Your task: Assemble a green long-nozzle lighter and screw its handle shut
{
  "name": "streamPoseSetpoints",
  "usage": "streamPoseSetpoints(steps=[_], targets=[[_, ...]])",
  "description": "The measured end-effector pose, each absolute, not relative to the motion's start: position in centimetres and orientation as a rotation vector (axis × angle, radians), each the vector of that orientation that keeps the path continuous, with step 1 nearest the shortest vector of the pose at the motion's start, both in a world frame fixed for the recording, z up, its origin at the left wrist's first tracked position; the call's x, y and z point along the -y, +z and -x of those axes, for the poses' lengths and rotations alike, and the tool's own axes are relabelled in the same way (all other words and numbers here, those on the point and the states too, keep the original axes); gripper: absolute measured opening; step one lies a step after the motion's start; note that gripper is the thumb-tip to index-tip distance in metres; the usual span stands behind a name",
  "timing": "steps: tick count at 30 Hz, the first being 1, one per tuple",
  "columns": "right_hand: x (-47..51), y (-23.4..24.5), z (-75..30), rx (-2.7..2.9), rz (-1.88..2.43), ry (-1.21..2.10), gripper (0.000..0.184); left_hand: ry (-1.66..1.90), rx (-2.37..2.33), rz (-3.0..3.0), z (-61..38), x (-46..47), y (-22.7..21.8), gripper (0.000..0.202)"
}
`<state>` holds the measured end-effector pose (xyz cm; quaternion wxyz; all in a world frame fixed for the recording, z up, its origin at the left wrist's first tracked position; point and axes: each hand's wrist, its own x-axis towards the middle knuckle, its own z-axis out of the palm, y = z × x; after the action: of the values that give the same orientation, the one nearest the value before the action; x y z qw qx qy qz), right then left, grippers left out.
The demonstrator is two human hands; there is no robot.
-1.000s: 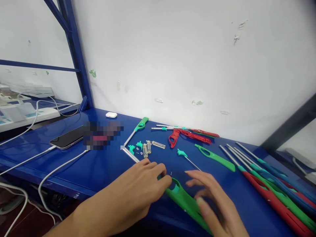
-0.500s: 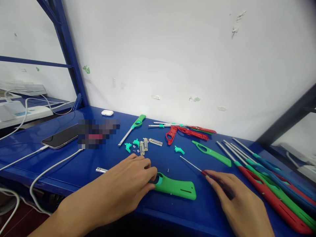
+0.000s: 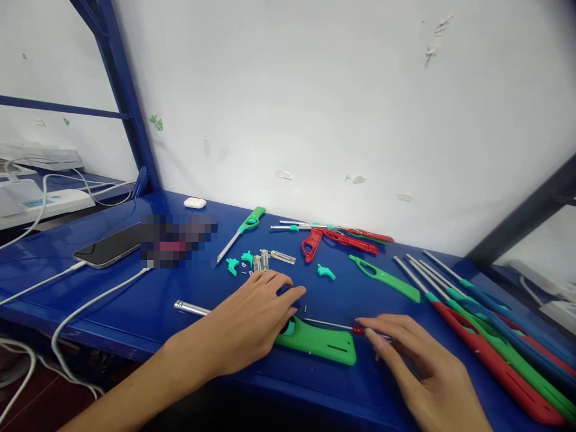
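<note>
A green long-neck lighter (image 3: 321,343) lies near the front edge of the blue bench (image 3: 180,288), its metal tube (image 3: 191,308) pointing left. My left hand (image 3: 252,321) rests over the lighter's neck end and holds it down, fingers curved across it. My right hand (image 3: 423,372) pinches the red handle of a thin screwdriver (image 3: 328,324). The shaft points left, and its tip sits just above the lighter's body, close to my left fingertips.
Small clear and teal parts (image 3: 258,261) and a teal trigger (image 3: 324,272) lie behind my hands. Further back are a green lighter (image 3: 240,234), red shells (image 3: 342,240) and a green shell (image 3: 384,279). Several lighters (image 3: 490,342) lie at right. A phone (image 3: 108,247), cables (image 3: 90,306) and an earbud case (image 3: 195,203) sit at left.
My right hand has picked up the screwdriver and swung its tip left to the lighter. My left hand turned the lighter to lie flat along the bench edge and holds it.
</note>
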<state>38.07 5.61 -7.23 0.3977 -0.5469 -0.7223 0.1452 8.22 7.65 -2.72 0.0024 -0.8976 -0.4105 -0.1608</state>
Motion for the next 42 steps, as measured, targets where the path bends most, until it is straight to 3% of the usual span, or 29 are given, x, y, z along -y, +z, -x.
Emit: streamPoseSetpoints(steps=[42], targets=[[-5.69, -6.72, -37.86, 1.838, 1.248, 0.094, 0.015, -0.457, 1.348, 2.902, -8.29, -8.12, -2.87, 0.041]])
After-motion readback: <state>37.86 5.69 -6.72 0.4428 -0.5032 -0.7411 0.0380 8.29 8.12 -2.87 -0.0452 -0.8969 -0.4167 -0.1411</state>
